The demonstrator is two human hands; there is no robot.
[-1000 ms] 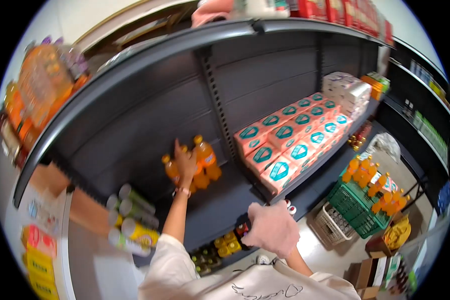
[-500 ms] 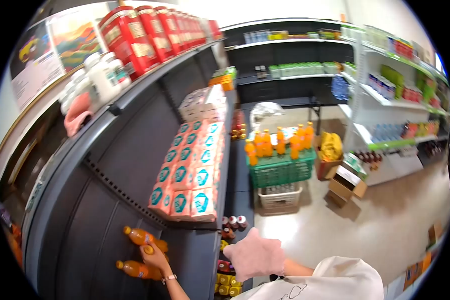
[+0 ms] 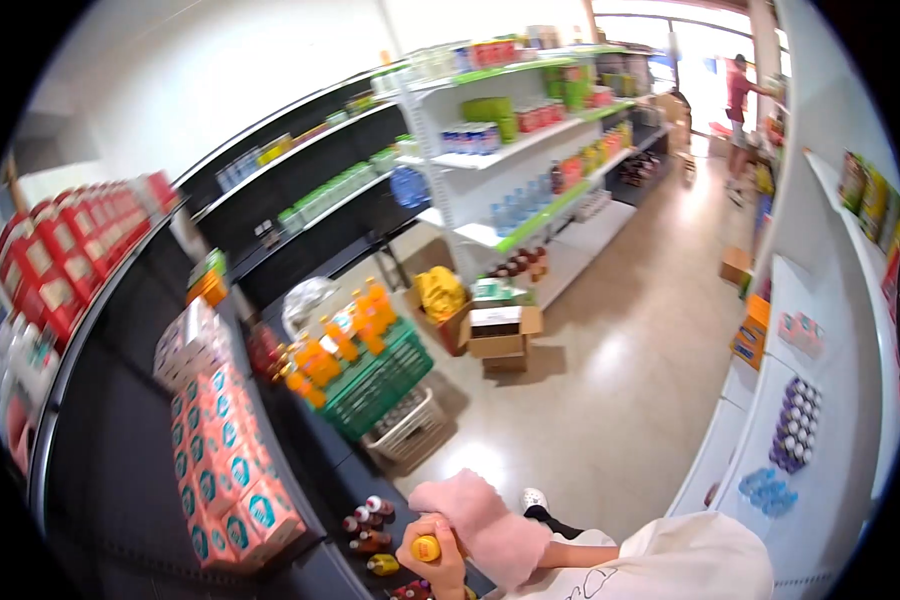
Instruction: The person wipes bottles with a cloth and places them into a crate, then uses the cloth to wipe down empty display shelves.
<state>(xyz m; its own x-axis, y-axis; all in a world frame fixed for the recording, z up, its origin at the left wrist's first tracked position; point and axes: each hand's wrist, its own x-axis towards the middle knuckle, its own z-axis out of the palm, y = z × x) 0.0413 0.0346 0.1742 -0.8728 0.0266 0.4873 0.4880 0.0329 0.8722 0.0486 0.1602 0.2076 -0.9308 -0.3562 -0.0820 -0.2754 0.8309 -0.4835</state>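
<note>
Beside the dark-grey shelving (image 3: 320, 440), the left hand (image 3: 448, 562) is gripping a yellow-capped bottle (image 3: 426, 548), fingers wrapped closed, probably steadying it against the fluffy pink cloth (image 3: 490, 525); cloth is hiding the right hand, grip undeterminable.

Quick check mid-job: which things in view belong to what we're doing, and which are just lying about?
Likely part of the job:
- yellow-capped bottle in the left hand
- pink fluffy cloth at the right wrist
- perhaps the orange bottles in the green crate

Probably just lying about:
- pink packs
- open cardboard box
- red packs
</note>
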